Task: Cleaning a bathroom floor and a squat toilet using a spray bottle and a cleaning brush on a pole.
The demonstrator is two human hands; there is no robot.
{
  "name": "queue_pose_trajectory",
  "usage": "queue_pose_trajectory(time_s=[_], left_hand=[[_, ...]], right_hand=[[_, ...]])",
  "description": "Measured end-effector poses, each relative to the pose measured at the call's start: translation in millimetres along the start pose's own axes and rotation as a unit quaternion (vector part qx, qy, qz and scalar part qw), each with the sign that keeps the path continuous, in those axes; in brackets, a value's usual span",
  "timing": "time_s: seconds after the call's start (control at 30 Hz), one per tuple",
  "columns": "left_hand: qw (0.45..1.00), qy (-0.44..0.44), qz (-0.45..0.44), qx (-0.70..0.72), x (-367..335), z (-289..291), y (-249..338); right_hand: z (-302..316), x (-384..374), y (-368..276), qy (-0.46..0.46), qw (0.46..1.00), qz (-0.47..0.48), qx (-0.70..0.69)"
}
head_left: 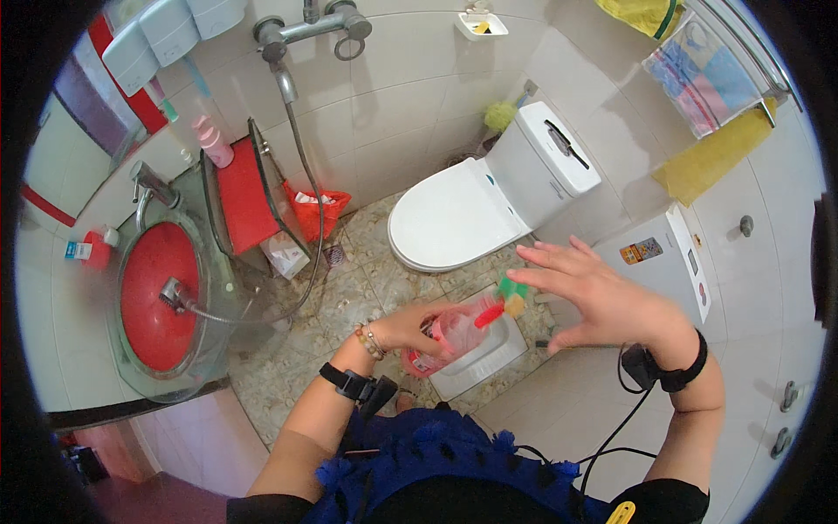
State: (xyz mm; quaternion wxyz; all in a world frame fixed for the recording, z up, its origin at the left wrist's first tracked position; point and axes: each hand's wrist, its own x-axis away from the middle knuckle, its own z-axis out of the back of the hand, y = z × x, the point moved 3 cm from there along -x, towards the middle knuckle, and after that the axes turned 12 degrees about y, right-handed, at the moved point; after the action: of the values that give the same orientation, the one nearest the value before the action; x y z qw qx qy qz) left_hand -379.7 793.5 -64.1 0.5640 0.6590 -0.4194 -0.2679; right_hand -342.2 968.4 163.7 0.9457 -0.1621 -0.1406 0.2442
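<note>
My left hand [415, 329] is wrapped round a see-through pinkish plastic container [452, 335], held in front of my body. Sticking out of its upper right side are colourful handle-like pieces: a red one [490, 315], a green one [513, 286] and a yellowish one [515, 306]. What they belong to cannot be made out. My right hand [598, 293] hovers just right of these pieces, fingers stretched out and apart, holding nothing. Below the container, a white rectangular fixture [502, 354] is set at floor level.
A white toilet [449, 218] with its lid down stands ahead. At left is a red washbasin [157, 297] with a shower head [173, 293] and hose. A red-topped shelf [246, 196] and red bag [316, 212] stand nearby. A white box-shaped appliance [650, 271] stands right.
</note>
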Motion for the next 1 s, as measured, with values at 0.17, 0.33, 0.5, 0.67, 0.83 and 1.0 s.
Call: queue_pose_trajectory(time_s=[0.17, 0.33, 0.5, 0.67, 0.83, 1.0], left_hand=[[0.995, -0.101, -0.004, -0.015, -4, -17, 11], [0.997, -0.083, -0.002, -0.006, -3, -22, -3], [0.998, -0.017, -0.041, -0.033, -4, -27, -12], [0.996, 0.010, -0.050, -0.069, -8, -30, -28], [0.998, 0.014, -0.021, -0.058, -12, -25, -52], [0.926, 0.186, -0.084, -0.317, -13, -2, -87]], right_hand=[[-40, -13, 7, -0.043, 0.998, 0.029, -0.029], [-57, -13, 16, 0.056, 0.995, 0.048, -0.069], [-72, -13, 32, 0.082, 0.989, -0.017, -0.121], [-92, -14, 46, 0.085, 0.985, -0.065, -0.133], [-119, -19, 59, 0.095, 0.980, -0.104, -0.142], [-162, -24, 73, 0.120, 0.963, -0.206, -0.129]])
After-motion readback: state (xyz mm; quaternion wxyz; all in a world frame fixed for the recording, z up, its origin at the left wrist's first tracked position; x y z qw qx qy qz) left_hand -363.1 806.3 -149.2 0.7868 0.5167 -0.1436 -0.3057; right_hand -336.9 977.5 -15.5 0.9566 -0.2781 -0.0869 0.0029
